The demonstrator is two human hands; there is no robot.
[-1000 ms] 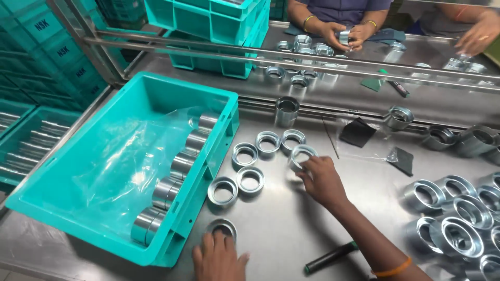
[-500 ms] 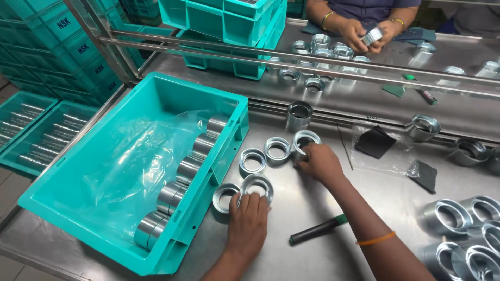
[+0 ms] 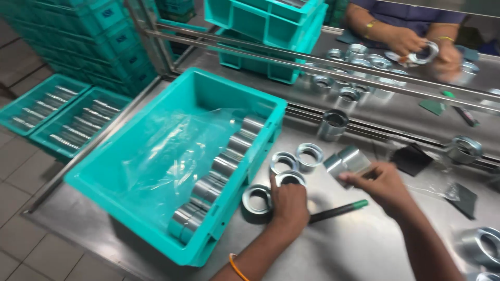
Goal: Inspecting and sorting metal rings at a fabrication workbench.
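Observation:
My left hand (image 3: 289, 202) lies on the steel table with its fingertips gripping a flat metal ring (image 3: 290, 178). Two more rings (image 3: 284, 160) (image 3: 310, 156) lie just beyond it, and another ring (image 3: 257, 198) lies to its left, beside the teal crate (image 3: 156, 218). My right hand (image 3: 384, 183) holds a short stack of metal rings (image 3: 347, 162) tilted above the table. Inside the crate, a row of rings (image 3: 224, 165) lies on its side along the right wall, next to a clear plastic liner (image 3: 166, 156).
A black pen with a green tip (image 3: 338, 210) lies between my hands. A taller metal sleeve (image 3: 333, 124) stands by the rail. Larger rings (image 3: 482, 244) sit at the right. Across the table another person's hands (image 3: 416, 44) hold a ring. Teal crates (image 3: 271, 23) stand behind, and trays (image 3: 57, 112) on the floor.
My left hand moved forward from the table's front edge onto a ring. My right hand gathered rings from the row and lifted them to the right.

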